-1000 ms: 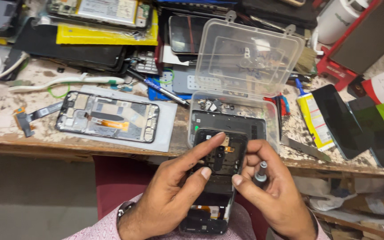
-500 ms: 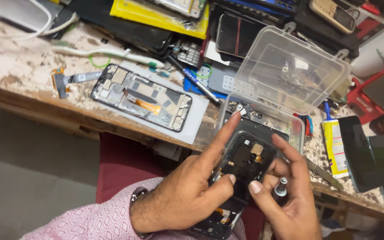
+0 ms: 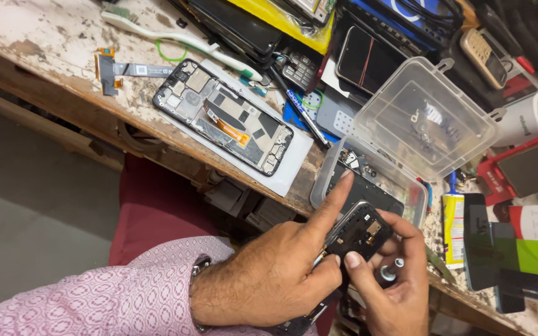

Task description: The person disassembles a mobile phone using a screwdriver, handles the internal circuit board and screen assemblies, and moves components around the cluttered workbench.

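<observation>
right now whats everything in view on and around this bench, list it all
opened phone: 1, black frame with orange ribbon, flat on a white sheet at the bench edge
toothbrush: 1, white, behind the opened phone
flex cable: 1, grey and orange, bench left
clear plastic box: 1, lid open, bench right, small parts inside
glue tube: 1, yellow, right of the box
pen: 1, blue, between phone and box
phone screens and keypad phones: several, dark, piled along the back
phone part: 1, black, held in both hands
left hand: on the phone part, forefinger out
right hand: thumb on the phone part, also holds a small silver tool
</observation>
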